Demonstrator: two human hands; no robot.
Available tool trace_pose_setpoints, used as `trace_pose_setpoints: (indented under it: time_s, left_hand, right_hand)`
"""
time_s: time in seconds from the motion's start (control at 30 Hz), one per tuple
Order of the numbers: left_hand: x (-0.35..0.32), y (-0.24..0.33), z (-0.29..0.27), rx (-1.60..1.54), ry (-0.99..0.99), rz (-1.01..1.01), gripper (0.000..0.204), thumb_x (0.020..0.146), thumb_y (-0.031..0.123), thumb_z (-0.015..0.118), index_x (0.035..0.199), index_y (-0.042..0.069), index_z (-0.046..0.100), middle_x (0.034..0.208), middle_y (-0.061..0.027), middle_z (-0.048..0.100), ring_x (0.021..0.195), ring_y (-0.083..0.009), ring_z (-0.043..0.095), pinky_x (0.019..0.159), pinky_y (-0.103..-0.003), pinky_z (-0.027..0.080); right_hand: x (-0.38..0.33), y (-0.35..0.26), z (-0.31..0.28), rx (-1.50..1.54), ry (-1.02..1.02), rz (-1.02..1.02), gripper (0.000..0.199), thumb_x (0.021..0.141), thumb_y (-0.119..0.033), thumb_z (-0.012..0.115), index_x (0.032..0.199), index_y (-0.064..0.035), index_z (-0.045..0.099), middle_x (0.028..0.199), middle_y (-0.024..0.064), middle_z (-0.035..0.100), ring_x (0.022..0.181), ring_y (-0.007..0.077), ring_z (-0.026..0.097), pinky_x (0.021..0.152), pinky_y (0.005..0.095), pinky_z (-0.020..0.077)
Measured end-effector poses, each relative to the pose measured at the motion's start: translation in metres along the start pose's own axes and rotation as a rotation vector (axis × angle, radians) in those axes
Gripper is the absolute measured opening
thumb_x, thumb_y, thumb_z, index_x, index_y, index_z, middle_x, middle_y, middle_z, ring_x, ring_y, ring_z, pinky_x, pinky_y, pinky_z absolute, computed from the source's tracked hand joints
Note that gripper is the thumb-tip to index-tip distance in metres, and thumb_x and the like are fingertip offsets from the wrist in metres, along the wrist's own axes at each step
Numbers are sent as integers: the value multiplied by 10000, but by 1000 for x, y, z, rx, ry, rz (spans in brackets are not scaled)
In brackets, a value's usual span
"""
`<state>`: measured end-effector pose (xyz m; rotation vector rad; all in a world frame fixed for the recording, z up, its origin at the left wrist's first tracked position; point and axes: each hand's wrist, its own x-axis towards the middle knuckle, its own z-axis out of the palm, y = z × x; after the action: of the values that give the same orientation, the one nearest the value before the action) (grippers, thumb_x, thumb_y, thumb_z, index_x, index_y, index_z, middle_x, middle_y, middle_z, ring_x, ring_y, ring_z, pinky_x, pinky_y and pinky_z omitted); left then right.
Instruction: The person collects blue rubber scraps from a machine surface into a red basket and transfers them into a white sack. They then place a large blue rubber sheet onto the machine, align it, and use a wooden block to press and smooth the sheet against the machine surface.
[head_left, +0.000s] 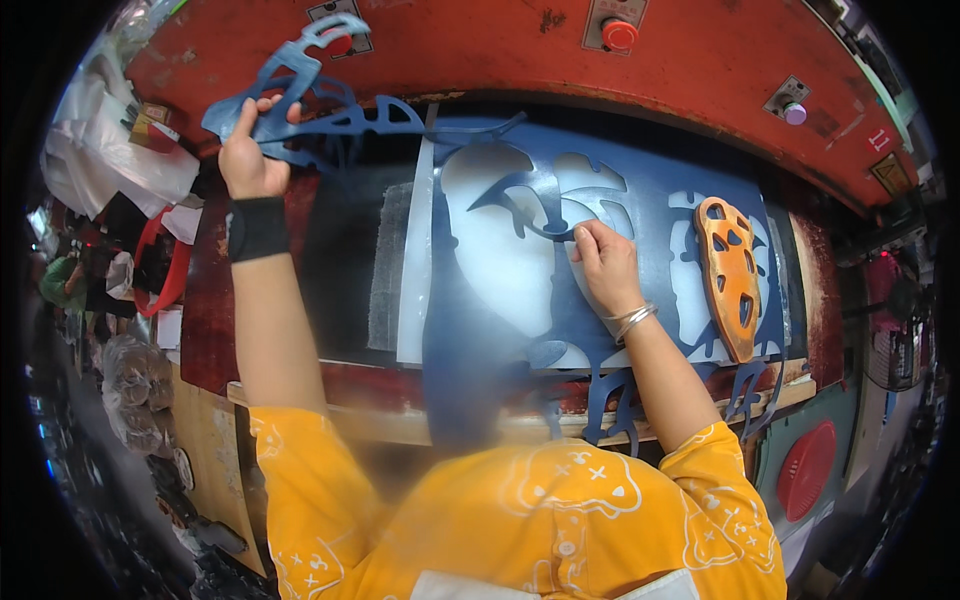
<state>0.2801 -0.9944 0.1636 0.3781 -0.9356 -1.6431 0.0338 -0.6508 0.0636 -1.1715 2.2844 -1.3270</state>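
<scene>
My left hand is raised at the upper left and grips a tangle of blue cut-out scrap strips, lifting them off the bed. My right hand rests on the blue sheet, fingers pinching its cut edge near the middle. That sheet lies over a white cutting board and has large shapes punched out of it. An orange cutting die with several holes lies on the sheet to the right of my right hand.
A red press machine arches across the back, with a red button and a small knob. White plastic bags sit at the left. A red round object is at the lower right.
</scene>
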Motion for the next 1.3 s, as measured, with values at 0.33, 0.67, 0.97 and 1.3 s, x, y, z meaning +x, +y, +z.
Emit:
trace_pose_setpoints:
  time_s: [0.33, 0.67, 0.97, 1.3]
  left_hand:
    - [27, 157, -12, 778, -241, 287, 323, 899, 182, 629, 1142, -25, 584, 1027, -85, 653, 824, -168, 649, 683, -270, 540]
    - [1, 194, -80, 1352, 53, 183, 486, 940, 442, 517, 1033, -21, 632, 886, -63, 662, 683, -121, 608, 562, -248, 491]
    - [-168, 45, -66, 1681, -616, 182, 400, 784, 302, 724, 1018, 0, 604, 909, -170, 584, 924, -342, 555, 824, -393, 451]
    - [-116, 162, -95, 1257, -276, -47, 321, 930, 234, 566, 1115, -19, 632, 963, -49, 645, 881, -123, 584, 801, -278, 461]
  right_hand:
    - [-3, 18, 0, -73, 3, -35, 234, 931, -224, 503, 867, -44, 637, 646, 93, 619, 608, 244, 617, 597, 354, 470]
    - [0, 15, 3, -58, 15, -86, 225, 936, -197, 521, 902, -8, 637, 605, 53, 568, 577, 122, 553, 558, 275, 438]
    - [2, 18, 4, -90, 20, -89, 253, 943, -218, 509, 903, -3, 635, 613, 40, 562, 583, 114, 538, 568, 262, 425]
    - [2, 22, 3, -61, 17, -72, 253, 942, -230, 521, 921, -9, 643, 617, 35, 564, 590, 108, 545, 571, 257, 422]
